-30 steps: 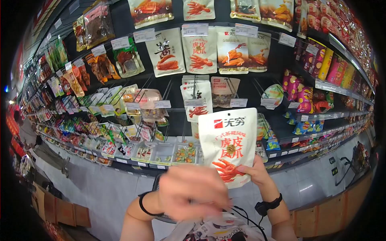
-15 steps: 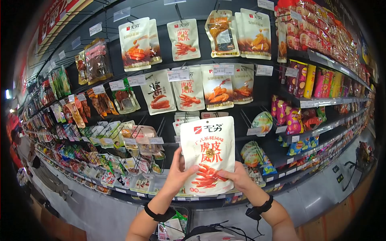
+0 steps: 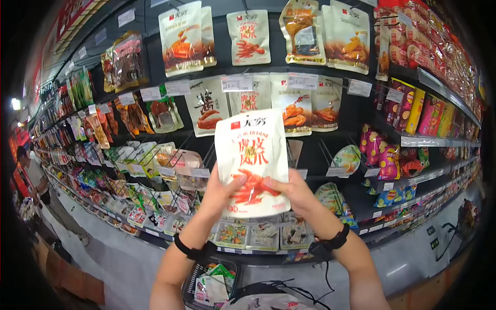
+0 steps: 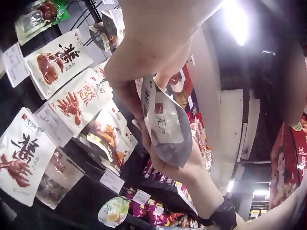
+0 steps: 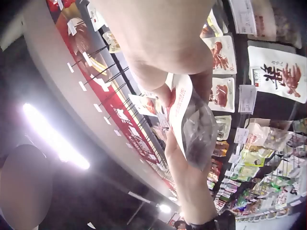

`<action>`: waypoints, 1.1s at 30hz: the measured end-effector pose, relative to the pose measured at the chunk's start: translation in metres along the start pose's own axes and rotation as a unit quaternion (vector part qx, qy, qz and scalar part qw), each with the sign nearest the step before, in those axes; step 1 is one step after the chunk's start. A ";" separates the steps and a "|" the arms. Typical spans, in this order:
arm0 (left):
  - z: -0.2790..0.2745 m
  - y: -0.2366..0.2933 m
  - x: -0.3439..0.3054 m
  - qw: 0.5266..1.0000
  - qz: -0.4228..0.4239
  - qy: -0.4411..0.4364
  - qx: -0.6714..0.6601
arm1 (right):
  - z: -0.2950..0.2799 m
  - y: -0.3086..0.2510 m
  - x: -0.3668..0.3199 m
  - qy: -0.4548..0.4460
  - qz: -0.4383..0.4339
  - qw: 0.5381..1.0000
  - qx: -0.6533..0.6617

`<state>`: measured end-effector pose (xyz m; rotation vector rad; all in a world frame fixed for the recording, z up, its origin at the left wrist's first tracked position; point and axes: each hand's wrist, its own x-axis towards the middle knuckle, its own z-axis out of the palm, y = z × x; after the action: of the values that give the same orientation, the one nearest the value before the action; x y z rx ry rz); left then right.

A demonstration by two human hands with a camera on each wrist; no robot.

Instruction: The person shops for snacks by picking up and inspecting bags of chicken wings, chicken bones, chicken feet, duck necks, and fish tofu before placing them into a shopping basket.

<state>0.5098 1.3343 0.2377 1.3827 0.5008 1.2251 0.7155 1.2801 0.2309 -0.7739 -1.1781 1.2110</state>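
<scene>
A white pouch (image 3: 251, 155) with red lettering and a picture of red chicken feet is held upright in front of the shelves in the head view. The left hand (image 3: 219, 190) pinches its lower left side, thumb on the front. On the lower right side the right hand (image 3: 297, 190) grips it the same way. Seen edge-on, the pouch (image 4: 168, 125) bulges between both hands in the left wrist view, and its back is silvery. The right wrist view shows the same pouch (image 5: 194, 127), partly clear behind, under the right hand (image 5: 168, 52).
Similar pouches (image 3: 249, 37) hang on hooks behind price tags. Snack bags and tubes (image 3: 413, 111) fill the right shelves. A black basket (image 3: 236, 268) holding several packets is on the floor below. At the far left a person (image 3: 36, 178) stands in the aisle.
The left hand, blurred in front of the pouch a second ago, has come to its left side and grips it. The pouch has moved left and up, and the view has shifted.
</scene>
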 end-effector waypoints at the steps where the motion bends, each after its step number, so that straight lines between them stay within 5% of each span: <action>1: -0.005 0.000 0.011 1.000 -0.002 0.000 -0.002 | 0.001 -0.001 0.009 0.007 -0.005 1.000 -0.009; 9: -0.031 -0.008 0.077 0.989 0.127 -0.076 -0.013 | 0.002 -0.004 0.062 0.053 -0.045 0.995 -0.073; 33: -0.066 0.004 0.128 0.987 0.098 -0.129 -0.020 | 0.032 -0.010 0.099 0.104 -0.068 0.987 -0.098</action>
<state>0.4977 1.4732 0.2753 1.5577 0.1624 1.1813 0.6815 1.3687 0.2747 -0.9276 -1.1668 0.8873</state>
